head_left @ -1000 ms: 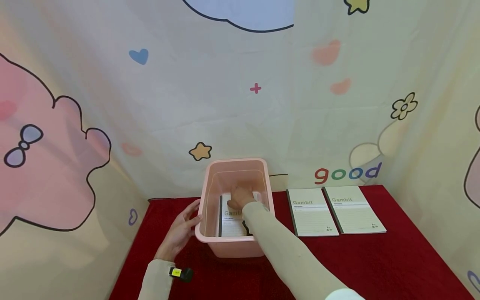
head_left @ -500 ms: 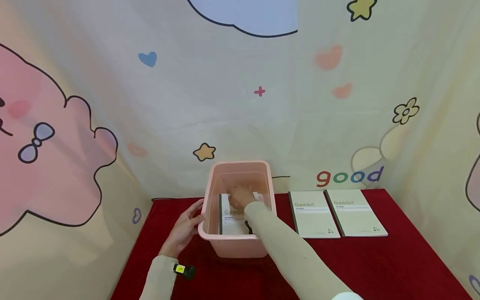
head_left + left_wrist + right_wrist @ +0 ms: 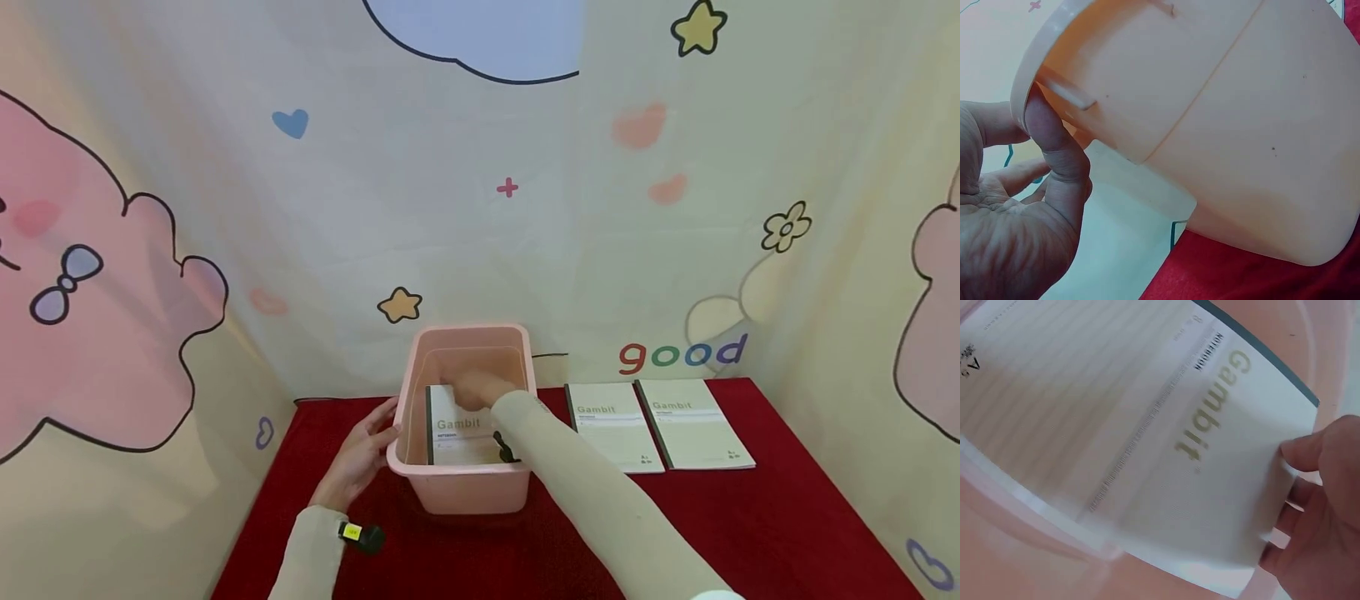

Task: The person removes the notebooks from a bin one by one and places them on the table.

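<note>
While half a second ago the right hand (image 3: 474,388) covered the end of the printed title "Gambit" in the head view, it now lies at the top edge of the notebook (image 3: 457,442) and the whole word shows; the right-wrist view has the thumb on the cover and the other fingers beneath, so the hand pinches that edge – which I take to mean the notebook is held rather than merely touched. It is inside the pink bin (image 3: 474,496), dark spine to the viewer's left; whether it is raised off the bin's floor I cannot tell, as the front wall hides its lower end.

The left hand (image 3: 354,467) grips the bin's rim (image 3: 1032,65), one digit under the lip outside and another across it; its place there looks unchanged, so I judge it to be steadying the bin.

To the bin's right a second notebook (image 3: 611,446) and a third notebook (image 3: 701,442) lie flat on the red cloth (image 3: 787,508) – side by side, covers up; neither hand is near them.
</note>
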`<state>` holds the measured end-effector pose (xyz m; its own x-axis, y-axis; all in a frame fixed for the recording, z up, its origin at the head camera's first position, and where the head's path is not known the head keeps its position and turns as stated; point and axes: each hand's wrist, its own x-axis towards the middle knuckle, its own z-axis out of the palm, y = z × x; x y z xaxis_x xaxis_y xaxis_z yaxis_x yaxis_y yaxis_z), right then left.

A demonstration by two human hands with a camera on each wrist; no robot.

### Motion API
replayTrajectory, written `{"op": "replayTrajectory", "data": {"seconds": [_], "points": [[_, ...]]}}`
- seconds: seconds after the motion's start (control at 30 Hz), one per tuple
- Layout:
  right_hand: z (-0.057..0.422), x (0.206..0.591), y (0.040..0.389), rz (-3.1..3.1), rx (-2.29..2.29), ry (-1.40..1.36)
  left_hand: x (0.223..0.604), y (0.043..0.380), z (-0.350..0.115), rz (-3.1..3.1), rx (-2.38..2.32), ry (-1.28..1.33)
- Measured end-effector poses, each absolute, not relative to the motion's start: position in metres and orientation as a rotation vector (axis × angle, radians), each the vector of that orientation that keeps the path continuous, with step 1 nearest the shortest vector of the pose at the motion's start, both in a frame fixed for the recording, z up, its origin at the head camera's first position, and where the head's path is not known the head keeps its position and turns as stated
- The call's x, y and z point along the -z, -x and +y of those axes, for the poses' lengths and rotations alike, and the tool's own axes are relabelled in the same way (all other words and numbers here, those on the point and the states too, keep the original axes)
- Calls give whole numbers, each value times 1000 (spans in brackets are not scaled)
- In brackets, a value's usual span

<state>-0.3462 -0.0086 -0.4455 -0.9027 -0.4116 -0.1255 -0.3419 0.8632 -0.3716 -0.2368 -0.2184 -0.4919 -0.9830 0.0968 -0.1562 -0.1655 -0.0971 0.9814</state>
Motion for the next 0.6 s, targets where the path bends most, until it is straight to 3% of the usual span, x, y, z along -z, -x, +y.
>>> {"op": "replayTrajectory", "data": {"seconds": [0.6], "points": [[15, 371, 337, 2724, 464, 1134, 490, 238, -217, 1983, -2181, 115]]}}
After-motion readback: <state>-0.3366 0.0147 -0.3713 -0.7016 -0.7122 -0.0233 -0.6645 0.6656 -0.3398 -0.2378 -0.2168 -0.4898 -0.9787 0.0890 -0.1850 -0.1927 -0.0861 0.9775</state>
